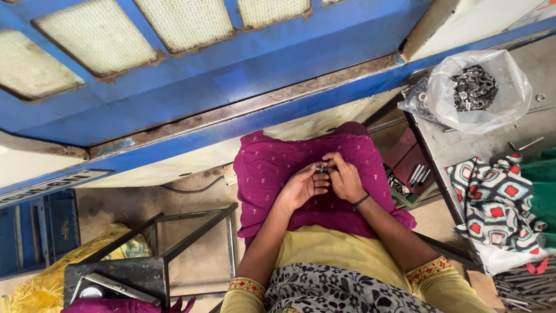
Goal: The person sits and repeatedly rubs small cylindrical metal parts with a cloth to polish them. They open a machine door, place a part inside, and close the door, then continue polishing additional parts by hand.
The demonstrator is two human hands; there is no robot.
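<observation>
Head view: my left hand (301, 186) and right hand (344, 177) meet over my magenta lap cloth (272, 168), both pinching one small metal part (320, 168); its axis too small to tell. Beyond right, clear plastic bag (498, 98) of metal rings on worktop (463, 145). Far left, white sign strip (49, 185).

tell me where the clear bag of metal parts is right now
In the head view the clear bag of metal parts sits at the upper right on the grey workbench, above the patterned cloth and off to the right hand's side.
</observation>
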